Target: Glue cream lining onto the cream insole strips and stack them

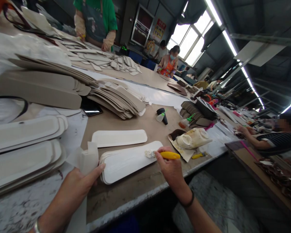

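In the head view, my right hand (pixel 171 166) is closed round the yellow handle of a glue brush (pixel 170 155). Its white-coated bristles touch the top of a stack of long white rounded panels (pixel 128 161), near the far end. A wet sheen covers part of the top panel. My left hand (pixel 80 186) grips a bent white strip (pixel 90 157), and its thumb presses on the near left corner of the stack. Some of that hand's fingers are hidden behind the strip. One single white panel (pixel 120 138) lies just beyond the stack.
Stacked white panels (pixel 21 161) lie at left, grey-brown panels (pixel 38 87) behind. To the right stand a glue-crusted container (pixel 194 139), a second yellow brush (pixel 199 155) and small bottles (pixel 160 117). A phone (pixel 92 110) lies farther back. Co-workers (pixel 169 63) stand along the tables.
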Available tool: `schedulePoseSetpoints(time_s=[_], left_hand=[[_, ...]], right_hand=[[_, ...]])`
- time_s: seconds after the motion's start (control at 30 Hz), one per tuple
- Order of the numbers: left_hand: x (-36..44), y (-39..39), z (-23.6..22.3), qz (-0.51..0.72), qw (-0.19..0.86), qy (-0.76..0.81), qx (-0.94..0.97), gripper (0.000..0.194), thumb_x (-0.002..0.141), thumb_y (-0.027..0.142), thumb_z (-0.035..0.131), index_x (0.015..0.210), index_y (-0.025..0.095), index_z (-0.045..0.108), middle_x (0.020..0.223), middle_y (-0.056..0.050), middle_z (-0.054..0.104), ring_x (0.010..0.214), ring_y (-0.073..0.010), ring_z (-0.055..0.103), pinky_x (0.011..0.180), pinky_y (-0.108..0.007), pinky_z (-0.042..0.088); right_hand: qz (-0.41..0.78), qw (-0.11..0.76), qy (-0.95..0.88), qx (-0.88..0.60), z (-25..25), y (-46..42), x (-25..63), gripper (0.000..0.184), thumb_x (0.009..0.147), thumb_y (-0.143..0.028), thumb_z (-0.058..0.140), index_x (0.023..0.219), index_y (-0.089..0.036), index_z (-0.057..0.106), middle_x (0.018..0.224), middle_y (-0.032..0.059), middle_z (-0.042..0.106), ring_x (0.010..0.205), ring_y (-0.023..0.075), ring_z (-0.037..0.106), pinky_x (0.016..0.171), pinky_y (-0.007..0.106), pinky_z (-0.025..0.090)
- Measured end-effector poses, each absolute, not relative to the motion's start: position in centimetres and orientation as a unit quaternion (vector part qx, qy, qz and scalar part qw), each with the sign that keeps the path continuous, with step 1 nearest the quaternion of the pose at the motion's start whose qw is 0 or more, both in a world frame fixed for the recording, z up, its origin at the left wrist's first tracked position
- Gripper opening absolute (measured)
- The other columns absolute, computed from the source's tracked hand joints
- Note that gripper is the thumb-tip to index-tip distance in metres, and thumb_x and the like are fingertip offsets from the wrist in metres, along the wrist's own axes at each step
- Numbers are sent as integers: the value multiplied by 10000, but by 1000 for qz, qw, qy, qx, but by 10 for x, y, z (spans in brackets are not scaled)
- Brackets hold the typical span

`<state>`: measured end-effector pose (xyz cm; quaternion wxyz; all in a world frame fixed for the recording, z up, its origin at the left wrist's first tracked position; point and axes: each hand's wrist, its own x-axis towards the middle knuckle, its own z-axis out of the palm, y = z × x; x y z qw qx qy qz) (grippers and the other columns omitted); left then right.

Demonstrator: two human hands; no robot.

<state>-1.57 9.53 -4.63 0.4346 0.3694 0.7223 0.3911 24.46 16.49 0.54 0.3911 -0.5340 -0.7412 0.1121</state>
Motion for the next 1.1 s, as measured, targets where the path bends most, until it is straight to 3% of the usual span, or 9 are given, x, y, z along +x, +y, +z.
schedulePoseSetpoints(time_s=[0.23,0.57,0.87,1.1], left_hand=[[-25,100,-59,378,448,712,387,532,641,731,584,454,246,471,524,-6,570,615,-234,544,643,-339,389],[-22,98,-47,407,451,707,363,502,611,697,632,454,230,540,444,11,537,484,-171,463,535,-304,358],[-27,79,-28,421,396,735,356,513,748,662,485,607,196,646,507,-17,599,564,-214,549,610,-339,416],[15,49,24,492,596,595,222,390,641,541,737,723,161,721,614,-54,699,501,-151,557,506,-264,443]], right_hand=[[14,369,-775,-513,9,176,276,161,899,-297,541,787,-204,608,775,59,635,755,205,621,735,343,514],[-3,416,-761,-498,26,171,278,194,906,-357,548,788,-213,600,773,57,635,781,217,616,753,367,523],[163,435,-719,-517,39,155,247,317,927,-483,490,808,-207,592,751,44,611,744,210,589,692,336,477],[465,342,-705,-413,33,121,182,360,925,-507,499,739,-201,537,664,-7,530,625,144,519,607,265,434]])
